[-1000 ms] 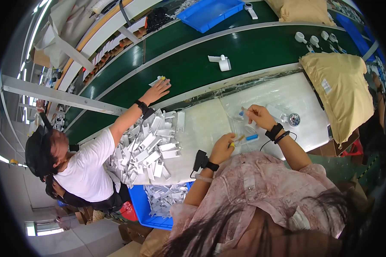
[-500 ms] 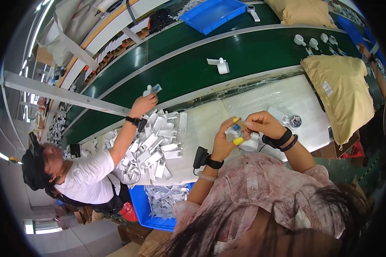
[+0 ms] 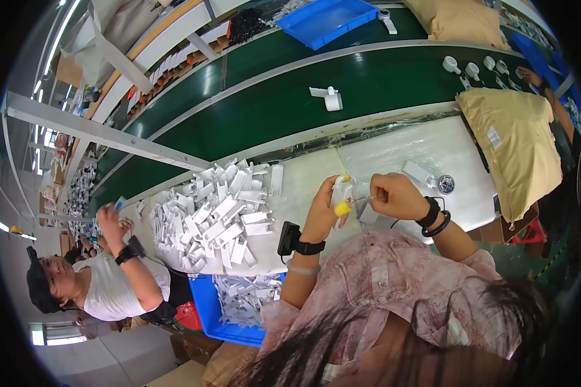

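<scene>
My left hand [image 3: 323,209], with yellow covers on two fingertips, grips a white plastic part [image 3: 343,188] above the table's near edge. To its right my right hand [image 3: 399,197] is closed, thumb and fingers pinched together; whatever they hold is too small to tell. Below and between the hands lies a white piece [image 3: 369,217], partly hidden by my right hand. Just beyond my right wrist, a white elongated housing [image 3: 418,173] lies beside a round dark-faced part [image 3: 445,184]. A big heap of white plastic housings [image 3: 216,213] lies left of my left hand.
Behind the table runs a green conveyor belt [image 3: 265,116] carrying a white round-headed part [image 3: 332,100]. A brown paper bag [image 3: 510,151] stands at the right. A blue bin [image 3: 206,309] of white pieces sits lower left. One co-worker [image 3: 119,284] is at left; another's arm [image 3: 555,106] reaches in far right.
My left hand has moved slightly left and my right hand has drawn apart from it. The left co-worker's hand has pulled back from the belt with a small part. A hand has reached in far right.
</scene>
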{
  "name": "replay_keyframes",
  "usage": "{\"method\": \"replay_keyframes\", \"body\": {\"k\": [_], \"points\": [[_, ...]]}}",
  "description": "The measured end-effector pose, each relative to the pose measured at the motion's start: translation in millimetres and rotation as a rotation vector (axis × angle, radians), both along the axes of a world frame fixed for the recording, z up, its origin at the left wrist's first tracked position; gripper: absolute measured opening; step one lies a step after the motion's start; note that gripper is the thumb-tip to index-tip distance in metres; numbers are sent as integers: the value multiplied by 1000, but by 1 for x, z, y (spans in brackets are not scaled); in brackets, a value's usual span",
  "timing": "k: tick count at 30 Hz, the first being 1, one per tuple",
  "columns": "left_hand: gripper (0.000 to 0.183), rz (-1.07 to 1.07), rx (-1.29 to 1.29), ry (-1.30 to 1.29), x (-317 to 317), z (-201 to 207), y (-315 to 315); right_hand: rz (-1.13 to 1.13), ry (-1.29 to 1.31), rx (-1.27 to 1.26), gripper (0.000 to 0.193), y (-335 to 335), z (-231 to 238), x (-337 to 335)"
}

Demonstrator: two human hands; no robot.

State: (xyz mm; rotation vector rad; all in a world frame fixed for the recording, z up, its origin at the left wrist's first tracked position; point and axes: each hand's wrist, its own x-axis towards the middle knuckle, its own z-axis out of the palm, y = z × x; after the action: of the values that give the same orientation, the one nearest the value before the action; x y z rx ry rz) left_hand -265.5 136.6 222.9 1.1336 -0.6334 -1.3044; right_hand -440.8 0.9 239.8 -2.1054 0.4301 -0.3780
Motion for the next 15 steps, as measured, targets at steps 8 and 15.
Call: {"method": "replay_keyframes", "body": {"k": [8,15], "points": [[33,137,-50,-31,-23,-16,-2,-350,-353,-209,13,15,-23,7],[33,66,61,98,-24,-23,0,-375,-392,-71,13,23,-25,3]]}}
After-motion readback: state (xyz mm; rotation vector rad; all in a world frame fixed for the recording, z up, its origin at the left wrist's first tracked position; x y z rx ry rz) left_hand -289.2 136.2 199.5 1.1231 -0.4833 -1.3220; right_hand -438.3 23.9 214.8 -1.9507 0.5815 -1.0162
